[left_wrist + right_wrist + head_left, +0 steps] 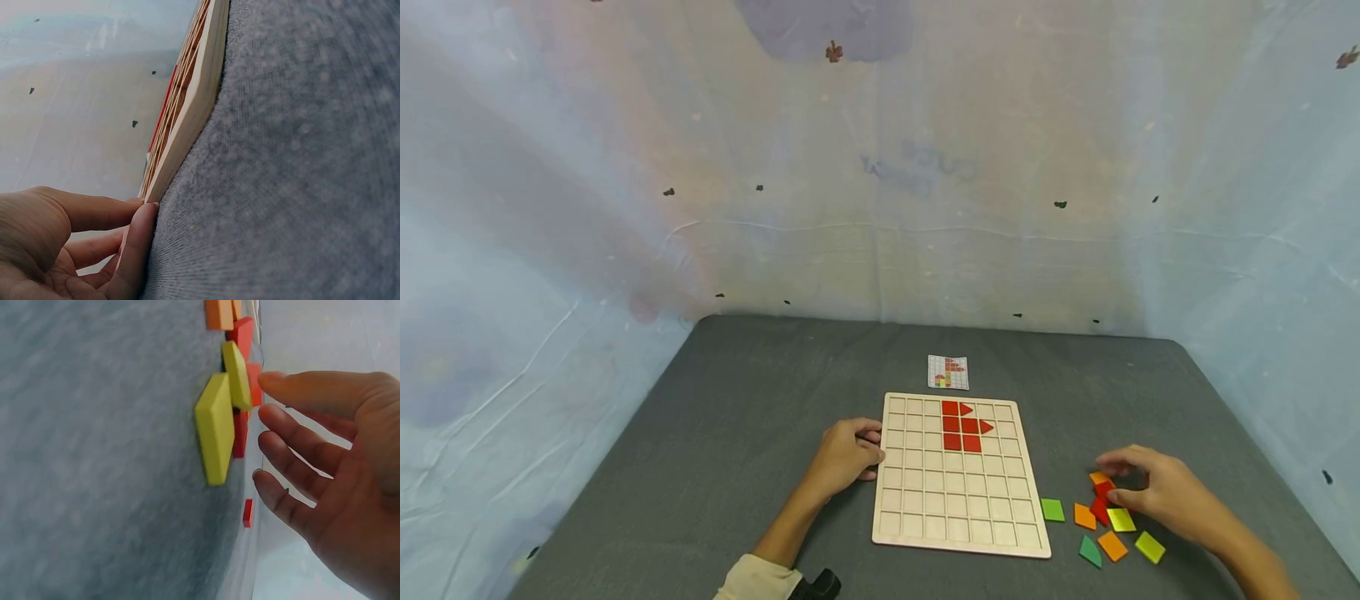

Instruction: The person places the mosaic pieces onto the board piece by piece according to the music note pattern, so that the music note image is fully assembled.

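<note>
My left hand (844, 454) grips the left edge of a pale wooden grid board (955, 504), thumb and fingertip meeting at its rim in the left wrist view. Red squares and triangles (970, 425) fill several cells in the board's upper middle. To the right, my right hand (1168, 492) hovers over a loose pile of tiles, thumb and fingers apart around a red tile (1103, 490). Below its thumb lie another red tile (1099, 511) and a yellow tile (1122, 520). The right wrist view shows a yellow tile (216, 428) flat on the cloth, with the fingers (290, 447) loosely bent beyond it.
A small printed pattern card (948, 372) lies behind the board. Orange tiles (1112, 546), a light green square (1052, 510), a dark green curved piece (1090, 552) and a yellow-green tile (1150, 547) lie right of the board on the dark grey tabletop (760, 392).
</note>
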